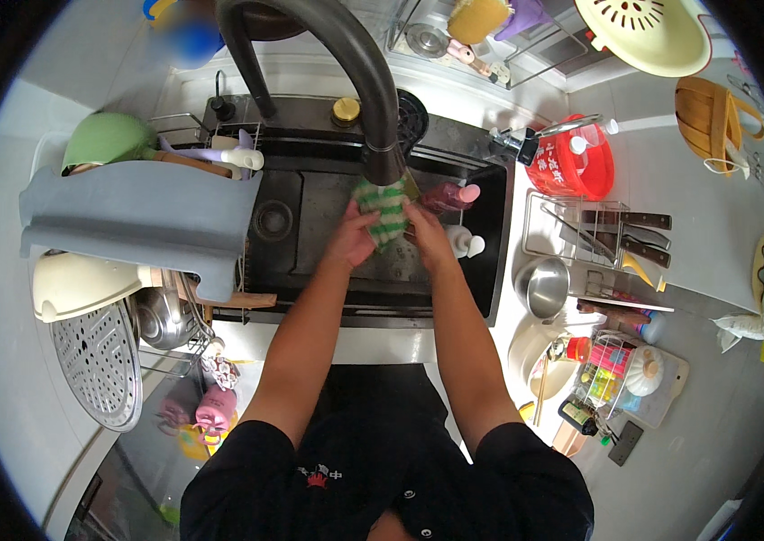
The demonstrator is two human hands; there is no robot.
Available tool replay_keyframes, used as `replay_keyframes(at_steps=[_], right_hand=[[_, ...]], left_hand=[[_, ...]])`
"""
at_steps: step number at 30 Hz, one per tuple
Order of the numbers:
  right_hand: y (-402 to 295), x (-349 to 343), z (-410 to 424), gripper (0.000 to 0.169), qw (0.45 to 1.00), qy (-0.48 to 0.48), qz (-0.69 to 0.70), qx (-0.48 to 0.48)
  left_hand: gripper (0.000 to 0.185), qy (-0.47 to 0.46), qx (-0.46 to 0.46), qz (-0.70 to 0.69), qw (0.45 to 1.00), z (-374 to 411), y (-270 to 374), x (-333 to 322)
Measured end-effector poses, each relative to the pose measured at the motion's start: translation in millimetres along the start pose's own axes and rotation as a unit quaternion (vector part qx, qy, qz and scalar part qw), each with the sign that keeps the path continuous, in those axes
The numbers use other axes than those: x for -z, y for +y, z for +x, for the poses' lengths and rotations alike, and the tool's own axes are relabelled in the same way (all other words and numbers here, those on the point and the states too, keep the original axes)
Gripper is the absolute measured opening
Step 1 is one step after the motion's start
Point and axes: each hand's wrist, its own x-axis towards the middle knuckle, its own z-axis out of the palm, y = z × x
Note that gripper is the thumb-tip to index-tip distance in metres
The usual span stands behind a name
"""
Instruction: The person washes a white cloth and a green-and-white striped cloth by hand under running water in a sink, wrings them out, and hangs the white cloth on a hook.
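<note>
My left hand [353, 238] and my right hand [428, 233] hold a green-and-white striped cloth [384, 211] between them, over the black kitchen sink [328, 264]. Directly above the cloth is the spout of a dark gooseneck faucet [382, 159], its tip close to the cloth's upper edge. Whether water is running cannot be made out. Right of my hands, inside the sink, stand a dark pink bottle with a pink cap [446, 196] and a white pump bottle [464, 241]. The cloth is slightly blurred, and my fingers behind it are partly hidden.
At the left, a loaded dish rack holds a grey-blue plastic piece [131, 220], a green bowl [108, 142] and a perforated steamer plate [101, 365]. On the right are a red bucket [571, 166], a knife rack [574, 230] and a steel bowl [544, 287].
</note>
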Motion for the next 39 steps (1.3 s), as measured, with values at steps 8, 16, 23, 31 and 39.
replay_keyframes(at_steps=[8,16,23,31,39], right_hand=[[-3,-4,16,0.028,0.984,-0.095,0.130,0.075],[0,-25,19,0.013,0.990,-0.041,0.111,0.077],[13,-31,4,0.007,0.956,-0.096,0.277,0.024],[41,-35,27,0.018,0.969,0.029,0.152,0.194],[18,-81,-18,0.040,0.971,-0.008,0.229,0.064]], left_hand=[[0.050,0.112,-0.009,0.134,0.985,5,42,11],[0.050,0.288,-0.044,0.190,0.937,15,42,41],[0.047,0.177,0.084,-0.092,0.976,16,34,-19],[0.041,0.197,-0.039,-0.017,0.980,47,-8,11],[0.048,0.198,-0.073,0.207,0.955,29,-6,-17]])
